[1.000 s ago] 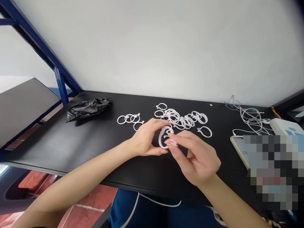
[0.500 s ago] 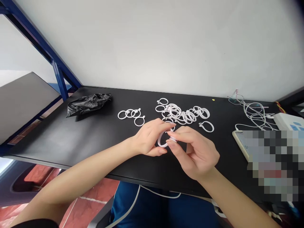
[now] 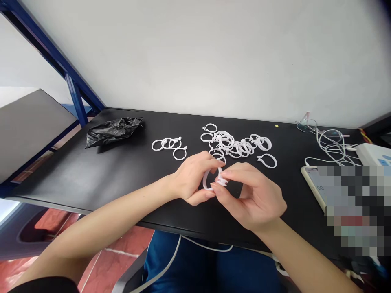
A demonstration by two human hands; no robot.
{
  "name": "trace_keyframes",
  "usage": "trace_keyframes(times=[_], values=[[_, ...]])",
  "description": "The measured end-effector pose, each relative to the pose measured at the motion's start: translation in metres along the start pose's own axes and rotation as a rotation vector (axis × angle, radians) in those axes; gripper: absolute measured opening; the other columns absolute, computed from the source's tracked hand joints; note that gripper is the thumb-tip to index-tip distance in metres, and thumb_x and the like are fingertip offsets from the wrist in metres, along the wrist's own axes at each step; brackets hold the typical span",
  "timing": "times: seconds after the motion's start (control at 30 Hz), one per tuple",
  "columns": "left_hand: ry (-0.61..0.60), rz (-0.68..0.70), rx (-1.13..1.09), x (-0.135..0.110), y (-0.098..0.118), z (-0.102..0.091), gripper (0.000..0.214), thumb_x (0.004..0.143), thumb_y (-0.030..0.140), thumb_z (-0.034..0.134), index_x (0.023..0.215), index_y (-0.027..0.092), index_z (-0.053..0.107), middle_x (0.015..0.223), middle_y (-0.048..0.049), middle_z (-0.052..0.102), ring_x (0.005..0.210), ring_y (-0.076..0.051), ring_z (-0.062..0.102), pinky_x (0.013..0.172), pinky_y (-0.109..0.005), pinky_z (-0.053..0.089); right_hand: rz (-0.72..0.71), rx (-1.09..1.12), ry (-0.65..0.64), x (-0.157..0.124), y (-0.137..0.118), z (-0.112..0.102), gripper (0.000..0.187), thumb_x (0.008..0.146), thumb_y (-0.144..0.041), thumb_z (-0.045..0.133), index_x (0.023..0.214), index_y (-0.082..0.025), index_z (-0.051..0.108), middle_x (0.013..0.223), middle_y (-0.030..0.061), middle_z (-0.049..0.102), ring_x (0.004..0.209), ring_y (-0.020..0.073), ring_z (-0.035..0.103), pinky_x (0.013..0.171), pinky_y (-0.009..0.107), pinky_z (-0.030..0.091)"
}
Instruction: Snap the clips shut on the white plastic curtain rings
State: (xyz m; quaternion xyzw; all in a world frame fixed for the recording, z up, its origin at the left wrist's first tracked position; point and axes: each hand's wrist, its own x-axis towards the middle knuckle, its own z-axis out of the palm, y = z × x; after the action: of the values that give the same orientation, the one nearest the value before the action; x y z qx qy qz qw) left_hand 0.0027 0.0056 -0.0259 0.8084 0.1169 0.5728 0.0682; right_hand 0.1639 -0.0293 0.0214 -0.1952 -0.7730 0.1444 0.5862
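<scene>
A white plastic curtain ring [image 3: 207,182] is held up between my two hands, above the near part of the black table. My left hand [image 3: 197,179] grips the ring's left side between thumb and fingers. With thumb and forefinger, my right hand [image 3: 252,193] pinches the small clasp [image 3: 222,181] on the ring's right side; the fingertips partly cover it. Just beyond my hands lies a loose heap of similar white rings [image 3: 226,140]. Several more rings [image 3: 179,153] lie in a small group to the left, some overlapping. One ring [image 3: 269,160] rests apart on the right.
A crumpled black plastic bag [image 3: 114,132] lies on the table [image 3: 122,175] at the back left. To the right are eyeglasses [image 3: 306,125], tangled white earphone cables [image 3: 330,142], a phone [image 3: 314,187] and a white box [image 3: 374,154]. A wall stands behind.
My right thumb and forefinger have shifted slightly at the clasp, and more of it shows now. The ring stays between both hands. The view has moved a little.
</scene>
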Motion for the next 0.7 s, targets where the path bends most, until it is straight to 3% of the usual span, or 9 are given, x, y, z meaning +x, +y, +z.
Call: trace_keyframes(times=[0.47, 0.6, 0.7], values=[[-0.016, 0.006, 0.135, -0.0016, 0.0001, -0.0017, 0.048, 0.102, 0.046, 0.04, 0.143, 0.02, 0.036, 0.096, -0.0067, 0.058, 0.087, -0.018, 0.062, 0.071, -0.031, 0.056, 0.036, -0.022, 0.011, -0.0029, -0.0008, -0.0011, 0.025, 0.082, -0.009, 0.074, 0.098, -0.027, 0.064, 0.075, -0.0027, 0.073, 0.061, 0.0135, 0.071, 0.056, 0.024, 0.061], [-0.01, -0.003, 0.099, -0.0011, -0.0003, -0.0002, 0.048, 0.102, 0.049, 0.04, 0.14, 0.019, 0.04, 0.092, -0.0073, 0.062, 0.079, -0.018, 0.061, 0.068, -0.03, 0.055, 0.06, 0.013, 0.032, -0.0029, -0.0008, -0.0009, 0.024, 0.081, -0.008, 0.074, 0.095, -0.025, 0.065, 0.073, -0.0022, 0.073, 0.059, 0.0134, 0.07, 0.056, 0.024, 0.061], [0.007, 0.007, 0.081, 0.0008, -0.0015, 0.0007, 0.046, 0.101, 0.052, 0.043, 0.133, 0.019, 0.045, 0.081, -0.0027, 0.06, 0.067, -0.015, 0.058, 0.059, -0.026, 0.052, 0.078, 0.025, 0.032, -0.0027, -0.0012, -0.0012, 0.022, 0.08, -0.009, 0.075, 0.092, -0.025, 0.066, 0.072, -0.0027, 0.073, 0.057, 0.0132, 0.07, 0.054, 0.023, 0.06]])
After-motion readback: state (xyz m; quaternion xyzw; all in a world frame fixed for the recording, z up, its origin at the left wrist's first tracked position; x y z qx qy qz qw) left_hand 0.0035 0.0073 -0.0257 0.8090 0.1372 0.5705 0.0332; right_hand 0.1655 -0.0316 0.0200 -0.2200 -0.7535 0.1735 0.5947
